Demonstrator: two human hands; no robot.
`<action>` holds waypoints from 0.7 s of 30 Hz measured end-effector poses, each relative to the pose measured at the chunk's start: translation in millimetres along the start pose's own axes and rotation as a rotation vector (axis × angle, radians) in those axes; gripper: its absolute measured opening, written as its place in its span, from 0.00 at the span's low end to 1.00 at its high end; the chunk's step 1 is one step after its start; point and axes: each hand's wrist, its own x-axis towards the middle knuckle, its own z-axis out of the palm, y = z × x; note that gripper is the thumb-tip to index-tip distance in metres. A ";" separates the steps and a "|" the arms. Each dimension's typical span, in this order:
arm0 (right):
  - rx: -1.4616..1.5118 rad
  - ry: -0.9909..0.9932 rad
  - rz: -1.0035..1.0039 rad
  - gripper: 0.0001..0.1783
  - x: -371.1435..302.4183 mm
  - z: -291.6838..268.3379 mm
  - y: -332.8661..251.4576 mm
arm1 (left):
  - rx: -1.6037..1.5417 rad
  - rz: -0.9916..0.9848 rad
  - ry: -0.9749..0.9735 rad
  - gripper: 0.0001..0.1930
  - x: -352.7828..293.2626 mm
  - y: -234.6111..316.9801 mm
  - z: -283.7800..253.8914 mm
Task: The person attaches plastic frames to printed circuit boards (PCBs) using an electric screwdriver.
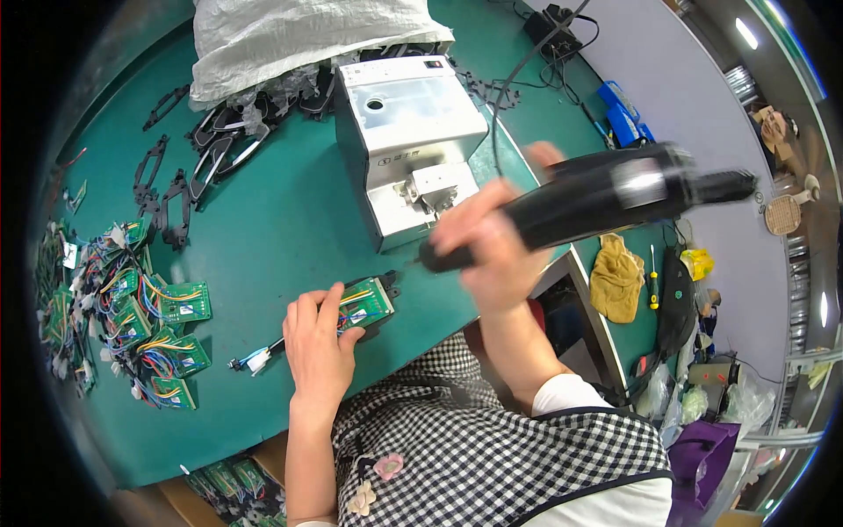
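Observation:
My right hand (492,246) is wrapped round a black electric screwdriver (597,198), slightly smeared by motion. Its narrow end points left, above the table and in front of the white screw feeder (413,119). Lower left of that tip, my left hand (318,338) holds a green circuit board (367,301) against the table, thumb and fingers at its left side. A dark plastic piece (389,282) shows at the board's far right corner. Wires with a white connector (258,361) stick out to the left of my hand, which hides part of the board.
Several wired circuit boards (180,303) are heaped on the left of the green table (263,255). Black plastic frames (176,206) lie behind them, near a white sack (307,39). On the right are a brown glove (616,278), a yellow-handled screwdriver (653,285) and blue bins (623,114).

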 end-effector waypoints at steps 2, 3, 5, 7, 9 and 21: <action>0.092 -0.005 -0.206 0.38 30.6 -4.7 -7.6 | -0.009 -0.010 0.078 0.33 -5.3 0.1 -2.2; -0.008 -0.025 -0.217 0.38 37.8 -5.4 -5.7 | -0.009 -0.006 0.081 0.33 -7.8 -0.6 -2.8; -0.118 -0.061 -0.212 0.37 47.0 -2.8 -0.5 | 0.069 -0.041 0.144 0.35 -9.1 -3.2 -5.2; -0.199 -0.104 -0.241 0.37 48.8 -11.3 11.5 | 0.080 -0.050 0.153 0.34 -13.3 -5.1 -7.9; -0.276 -0.157 -0.264 0.37 50.0 -18.8 19.4 | 0.076 -0.063 0.152 0.30 -14.4 -5.8 -8.2; -0.074 -0.021 0.171 0.38 -10.4 -17.1 13.7 | 0.008 -0.012 0.198 0.26 -20.2 -19.4 5.7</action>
